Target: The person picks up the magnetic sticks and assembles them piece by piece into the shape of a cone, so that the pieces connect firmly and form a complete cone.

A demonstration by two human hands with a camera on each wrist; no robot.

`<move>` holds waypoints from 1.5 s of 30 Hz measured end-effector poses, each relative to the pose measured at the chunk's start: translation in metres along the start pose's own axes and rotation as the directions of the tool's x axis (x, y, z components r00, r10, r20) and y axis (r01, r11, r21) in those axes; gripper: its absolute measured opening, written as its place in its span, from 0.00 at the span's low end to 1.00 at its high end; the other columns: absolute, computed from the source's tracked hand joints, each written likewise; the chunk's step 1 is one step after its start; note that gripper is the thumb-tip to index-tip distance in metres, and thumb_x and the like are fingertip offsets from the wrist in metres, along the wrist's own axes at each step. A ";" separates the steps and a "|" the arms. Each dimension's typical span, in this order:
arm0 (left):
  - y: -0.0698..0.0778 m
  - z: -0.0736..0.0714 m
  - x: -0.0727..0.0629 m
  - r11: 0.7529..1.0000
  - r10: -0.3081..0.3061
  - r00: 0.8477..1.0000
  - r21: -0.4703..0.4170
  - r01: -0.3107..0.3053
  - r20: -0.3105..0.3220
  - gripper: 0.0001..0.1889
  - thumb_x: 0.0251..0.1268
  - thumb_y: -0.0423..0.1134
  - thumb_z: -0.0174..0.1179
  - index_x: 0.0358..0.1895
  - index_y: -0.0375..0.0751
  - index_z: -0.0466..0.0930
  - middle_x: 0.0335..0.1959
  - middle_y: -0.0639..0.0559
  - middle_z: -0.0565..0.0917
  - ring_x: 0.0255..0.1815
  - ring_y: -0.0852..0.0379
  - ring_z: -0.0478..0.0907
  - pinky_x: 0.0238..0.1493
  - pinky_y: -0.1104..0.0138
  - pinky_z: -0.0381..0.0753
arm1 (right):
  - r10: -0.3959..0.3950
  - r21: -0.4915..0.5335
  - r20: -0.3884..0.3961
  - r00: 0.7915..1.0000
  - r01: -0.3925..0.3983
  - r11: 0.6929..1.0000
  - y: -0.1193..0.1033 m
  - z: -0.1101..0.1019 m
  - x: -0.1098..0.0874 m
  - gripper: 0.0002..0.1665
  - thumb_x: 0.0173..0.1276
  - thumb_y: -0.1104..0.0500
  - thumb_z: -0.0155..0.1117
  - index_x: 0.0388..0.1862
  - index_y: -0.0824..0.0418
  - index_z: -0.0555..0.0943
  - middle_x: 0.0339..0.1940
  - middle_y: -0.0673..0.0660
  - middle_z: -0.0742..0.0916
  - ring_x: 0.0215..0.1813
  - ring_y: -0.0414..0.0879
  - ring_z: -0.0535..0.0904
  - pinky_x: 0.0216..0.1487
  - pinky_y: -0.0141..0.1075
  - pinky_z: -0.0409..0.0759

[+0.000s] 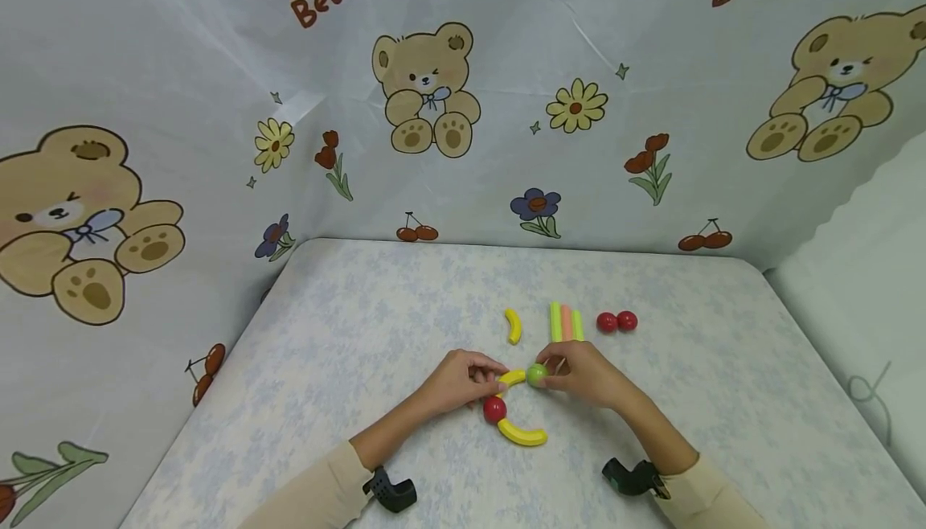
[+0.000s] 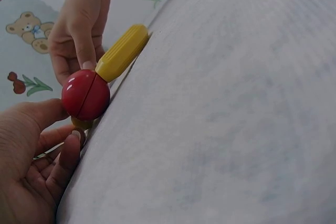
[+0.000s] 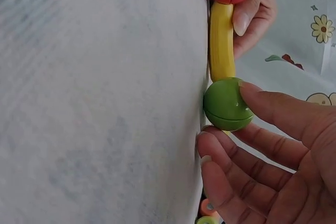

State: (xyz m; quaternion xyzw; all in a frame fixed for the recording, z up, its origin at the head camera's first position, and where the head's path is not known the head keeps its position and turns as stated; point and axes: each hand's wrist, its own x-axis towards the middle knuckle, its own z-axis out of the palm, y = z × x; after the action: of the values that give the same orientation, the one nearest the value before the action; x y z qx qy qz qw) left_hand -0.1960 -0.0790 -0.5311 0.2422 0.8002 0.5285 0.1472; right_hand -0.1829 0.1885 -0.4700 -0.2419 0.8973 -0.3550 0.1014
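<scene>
Between the fingertips of my left hand (image 1: 463, 382) is a short curved yellow stick (image 1: 515, 377), pinched near the end that meets a red ball (image 1: 495, 409). From that ball's other side a second curved yellow stick (image 1: 522, 435) runs off on the tabletop; its ribbed side shows in the left wrist view. My right hand (image 1: 584, 374) pinches a glossy green ball (image 3: 228, 104) with thumb and fingers. In the right wrist view the ball sits right at the free end of the upper yellow stick (image 3: 221, 40). The left fingers partly cover that stick in the head view.
Farther back on the pale blue mottled table (image 1: 362, 296) lie another curved yellow stick (image 1: 514, 326), straight green and pink sticks (image 1: 567, 320) side by side, and two red balls (image 1: 607, 322) together. A bear-print cloth (image 1: 492, 47) hangs behind the table.
</scene>
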 end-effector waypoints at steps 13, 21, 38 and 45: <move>0.006 -0.001 -0.002 0.999 -0.029 1.000 -0.019 0.029 0.010 0.09 0.71 0.41 0.65 0.50 0.47 0.90 0.27 0.55 0.85 0.20 0.59 0.80 0.19 0.68 0.80 | 0.034 0.028 -0.034 0.999 -0.033 0.999 -0.002 0.005 0.002 0.15 0.61 0.62 0.78 0.45 0.65 0.84 0.31 0.49 0.85 0.32 0.41 0.80 0.32 0.31 0.80; 0.003 -0.001 0.000 0.999 -0.007 1.000 -0.031 0.008 0.013 0.08 0.70 0.40 0.67 0.48 0.48 0.90 0.25 0.55 0.85 0.21 0.59 0.79 0.19 0.68 0.80 | -0.018 0.062 -0.020 1.000 0.019 0.998 -0.003 0.008 0.004 0.14 0.62 0.64 0.77 0.46 0.65 0.85 0.33 0.51 0.86 0.33 0.41 0.80 0.34 0.31 0.81; 0.000 0.000 -0.001 0.999 -0.017 1.000 -0.036 0.018 0.026 0.10 0.67 0.43 0.70 0.49 0.50 0.90 0.26 0.58 0.84 0.19 0.62 0.77 0.20 0.67 0.80 | -0.025 0.100 0.023 0.999 0.023 0.995 -0.006 0.012 0.004 0.20 0.64 0.66 0.74 0.55 0.68 0.83 0.34 0.51 0.86 0.34 0.44 0.81 0.32 0.32 0.82; 0.003 0.001 -0.002 0.999 -0.013 1.000 -0.036 0.013 0.003 0.09 0.65 0.42 0.71 0.47 0.49 0.90 0.26 0.56 0.84 0.19 0.61 0.76 0.19 0.69 0.79 | -0.043 0.127 0.072 0.996 0.034 0.991 -0.007 0.013 0.005 0.20 0.67 0.67 0.71 0.57 0.67 0.82 0.37 0.53 0.87 0.36 0.45 0.83 0.33 0.33 0.83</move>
State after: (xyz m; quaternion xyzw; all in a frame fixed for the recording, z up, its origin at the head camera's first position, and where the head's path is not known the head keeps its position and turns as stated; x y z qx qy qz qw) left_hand -0.1931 -0.0788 -0.5289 0.2349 0.7919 0.5416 0.1560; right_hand -0.1798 0.1743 -0.4744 -0.2654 0.8639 -0.4036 0.1428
